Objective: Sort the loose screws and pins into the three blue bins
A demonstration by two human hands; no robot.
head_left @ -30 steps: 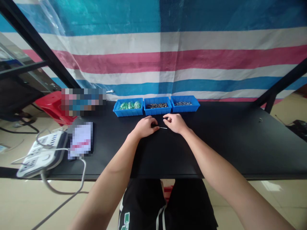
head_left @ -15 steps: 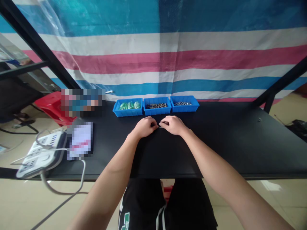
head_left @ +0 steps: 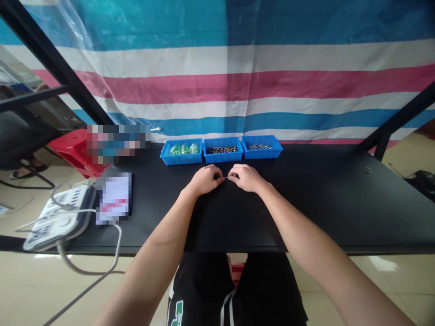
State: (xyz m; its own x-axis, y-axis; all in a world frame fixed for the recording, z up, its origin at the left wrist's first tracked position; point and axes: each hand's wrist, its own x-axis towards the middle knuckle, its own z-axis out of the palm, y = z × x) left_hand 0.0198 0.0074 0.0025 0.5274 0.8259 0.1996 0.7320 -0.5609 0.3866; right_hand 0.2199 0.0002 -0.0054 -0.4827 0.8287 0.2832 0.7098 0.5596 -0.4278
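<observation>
My left hand (head_left: 206, 179) and my right hand (head_left: 247, 177) meet over the black table with fingertips pinched, a small gap apart. A thin light-coloured metal piece (head_left: 225, 178) spans that gap, gripped at its left end by my left hand and at its right end by my right hand. Its ends are hidden in the fingers, and it is too small to name. Just beyond the hands stand three blue bins: a left bin (head_left: 181, 159) with green and clear packets, a middle bin (head_left: 223, 157) with small dark shiny metal parts, and a right bin (head_left: 262, 154) with slim silvery parts.
On the left lie a white power strip (head_left: 61, 217) with cables and a blurred flat device (head_left: 113, 199). A red stool (head_left: 73, 147) stands beyond them. Tiny metal bits (head_left: 368, 170) rest on the table (head_left: 340, 203) at right. A striped sheet (head_left: 288, 83) hangs behind.
The right fingertips have shifted slightly right and up, and the thin metal piece now lies a little higher between the hands. The left hand is nearly still.
</observation>
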